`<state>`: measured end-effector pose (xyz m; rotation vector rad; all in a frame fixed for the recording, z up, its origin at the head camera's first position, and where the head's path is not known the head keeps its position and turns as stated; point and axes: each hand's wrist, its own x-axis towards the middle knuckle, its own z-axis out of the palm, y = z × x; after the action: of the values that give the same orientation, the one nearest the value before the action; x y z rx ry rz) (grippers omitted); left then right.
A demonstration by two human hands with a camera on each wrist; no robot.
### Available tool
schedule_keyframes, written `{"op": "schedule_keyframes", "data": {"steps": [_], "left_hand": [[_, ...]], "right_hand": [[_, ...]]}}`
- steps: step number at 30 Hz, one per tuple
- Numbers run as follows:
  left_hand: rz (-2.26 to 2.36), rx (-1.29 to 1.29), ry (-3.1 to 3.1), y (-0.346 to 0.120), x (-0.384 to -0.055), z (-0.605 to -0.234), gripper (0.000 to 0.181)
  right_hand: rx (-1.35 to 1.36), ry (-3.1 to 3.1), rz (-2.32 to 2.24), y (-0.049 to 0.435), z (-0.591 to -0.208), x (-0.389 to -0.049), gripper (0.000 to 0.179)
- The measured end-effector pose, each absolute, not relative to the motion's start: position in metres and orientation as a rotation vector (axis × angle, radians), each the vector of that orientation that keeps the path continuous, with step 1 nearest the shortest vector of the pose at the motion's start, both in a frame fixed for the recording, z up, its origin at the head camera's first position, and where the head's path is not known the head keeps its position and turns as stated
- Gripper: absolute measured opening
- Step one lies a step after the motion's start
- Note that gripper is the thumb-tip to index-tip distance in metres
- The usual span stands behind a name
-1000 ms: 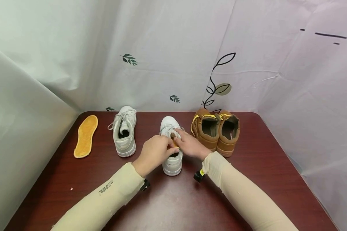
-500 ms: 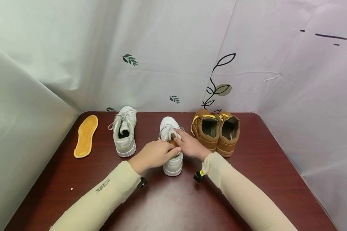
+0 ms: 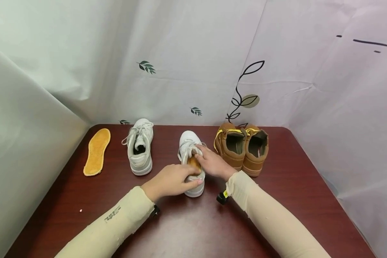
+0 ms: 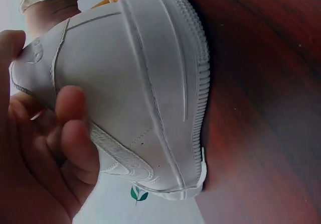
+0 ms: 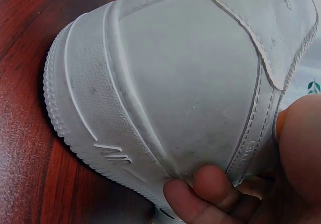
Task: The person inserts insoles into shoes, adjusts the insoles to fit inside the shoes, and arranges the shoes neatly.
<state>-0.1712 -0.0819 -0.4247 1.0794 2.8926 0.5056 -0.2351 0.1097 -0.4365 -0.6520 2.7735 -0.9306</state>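
Note:
A white lace-up sneaker (image 3: 194, 189) stands in the middle of the table, toe pointing away, with an orange-yellow insole (image 3: 194, 163) visible inside its opening. My right hand (image 3: 213, 163) grips the sneaker's right side by the laces, thumb inside the opening and fingers around the outside. The left hand (image 3: 171, 181) reaches over the opening from the left, index finger at the insole and thumb by the heel collar. In the left wrist view its smaller fingers (image 4: 75, 133) bend loosely beside the sneaker's side. Some of its other fingertips are hidden inside the shoe.
Another white sneaker (image 3: 140, 165) stands at the back left. Left of it lies a loose orange-yellow insole (image 3: 96, 152). A pair of brown shoes (image 3: 252, 166) with yellow laces is close to the right hand. White curtain (image 3: 180, 43) encloses the dark red table (image 3: 271, 200).
My left hand has drawn back toward the heel and its thumb has lowered, so more of the insole shows inside the shoe. The right hand keeps its hold on the sneaker.

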Motion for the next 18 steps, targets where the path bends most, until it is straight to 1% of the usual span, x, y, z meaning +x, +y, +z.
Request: {"op": "schedule_keyframes", "data": {"steps": [3,10,13,18], "left_hand": [[0.451,1.068,2.870,-0.0824,-0.1719,-0.4266,0.045],[0.364,1.099,2.906,-0.0798,-0.1735,-0.4256,0.040],[0.314,1.071,2.943,-0.0775,-0.1720,-0.4266,0.040],[0.342,0.988,2.973,-0.0728,-0.1702,-0.4269,0.033]], "right_hand": [[-0.656,2.774,-0.934,0.1093,-0.4372,-0.2346,0.050],[-0.653,2.780,-0.942,0.1091,-0.4362,-0.2342,0.049],[-0.653,2.783,-0.928,0.1088,-0.4372,-0.2338,0.049],[-0.652,2.790,-0.926,0.1086,-0.4369,-0.2327,0.049]]}}
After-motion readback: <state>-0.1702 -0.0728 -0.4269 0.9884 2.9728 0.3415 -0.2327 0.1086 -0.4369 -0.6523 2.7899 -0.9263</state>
